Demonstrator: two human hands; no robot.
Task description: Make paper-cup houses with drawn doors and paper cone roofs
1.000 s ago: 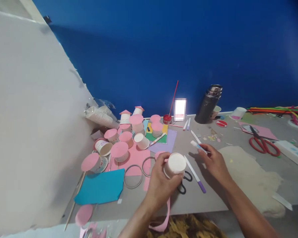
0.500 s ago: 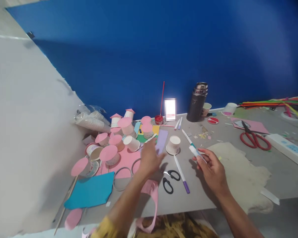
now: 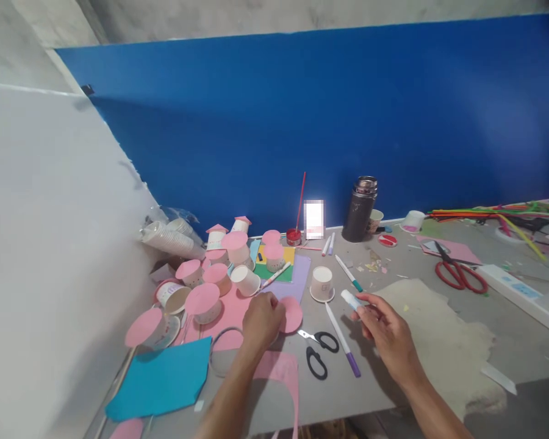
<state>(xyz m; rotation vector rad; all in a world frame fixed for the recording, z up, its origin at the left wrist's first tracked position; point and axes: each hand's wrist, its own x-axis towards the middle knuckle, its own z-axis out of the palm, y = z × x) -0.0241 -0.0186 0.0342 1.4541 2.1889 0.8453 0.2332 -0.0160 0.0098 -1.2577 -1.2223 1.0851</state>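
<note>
My left hand (image 3: 264, 320) is closed at the edge of a round pink paper disc (image 3: 291, 314), which sticks out to its right above the table. My right hand (image 3: 388, 338) grips what looks like a glue stick (image 3: 349, 299), its white end pointing up and left. Between the hands, an upside-down white paper cup (image 3: 322, 281) stands on the table. Just below it lie black-handled scissors (image 3: 321, 353) and a white marker with a purple end (image 3: 343, 341). A teal-ended marker (image 3: 348, 272) rests beyond my right hand.
Several pink-topped paper cups (image 3: 204, 303) crowd the left side, near a blue sheet (image 3: 160, 381). A dark flask (image 3: 359, 210) and a red paint pot (image 3: 293, 236) stand at the back. Red-handled scissors (image 3: 460, 275), a power strip (image 3: 519, 292) and a pale cloth (image 3: 432, 341) lie at right.
My left hand was open near the cups; it has come lower and closed on the pink disc. The right hand still holds the glue stick. The view has tilted upward.
</note>
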